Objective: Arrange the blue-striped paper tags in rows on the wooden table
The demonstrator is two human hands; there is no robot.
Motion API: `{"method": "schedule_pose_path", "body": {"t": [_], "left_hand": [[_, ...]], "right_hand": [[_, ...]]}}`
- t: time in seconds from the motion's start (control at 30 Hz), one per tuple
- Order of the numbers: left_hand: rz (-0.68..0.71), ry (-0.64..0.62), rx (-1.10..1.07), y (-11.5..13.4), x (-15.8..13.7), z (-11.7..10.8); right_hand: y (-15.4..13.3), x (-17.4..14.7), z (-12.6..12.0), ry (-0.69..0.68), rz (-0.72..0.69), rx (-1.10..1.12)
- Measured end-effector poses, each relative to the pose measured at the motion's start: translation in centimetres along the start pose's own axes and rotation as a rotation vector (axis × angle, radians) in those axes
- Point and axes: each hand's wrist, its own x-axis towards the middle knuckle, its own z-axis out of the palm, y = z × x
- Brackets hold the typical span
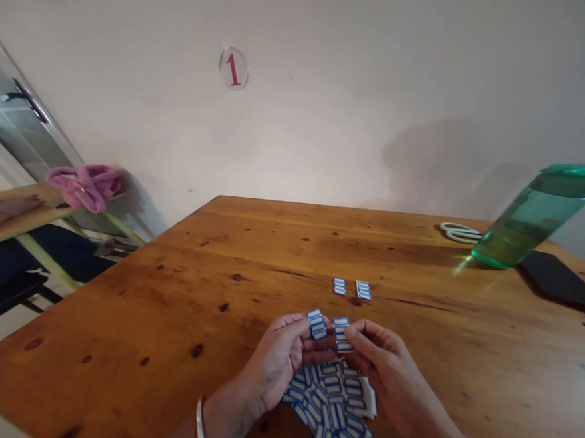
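Note:
My left hand point(283, 345) pinches a small sheet of blue-bordered white labels point(317, 324) between thumb and fingers. Beside it, my right hand point(381, 352) grips a similar label sheet point(343, 334) by its right edge. The two sheets are held close together but apart. Below both hands spreads a loose pile of such label sheets point(332, 408), overlapping at many angles. Farther out on the wooden table point(260, 257), two label pieces lie side by side, a left one point(339, 286) and a right one point(363, 290).
A green translucent bottle point(535, 222) stands at the right, near a dark flat device point(563, 279) and a coiled white cable point(459, 232). To the left, a pink cloth point(87, 186) rests on another table, where another person's arm point(5, 213) lies. A wall point(330, 115) rises behind.

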Motion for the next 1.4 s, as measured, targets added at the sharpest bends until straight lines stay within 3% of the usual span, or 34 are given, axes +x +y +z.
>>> {"method": "schedule_pose_path", "body": {"t": [0.73, 1.4], "left_hand": [[-0.07, 0.012, 0.253, -0.37, -0.14, 0.23], [-0.061, 0.0, 0.272, -0.21, -0.36, 0.3]], "right_hand": [[-0.01, 0.05, -0.27, -0.003, -0.023, -0.054], [0.49, 0.23, -0.77, -0.014, -0.03, -0.075]]}}
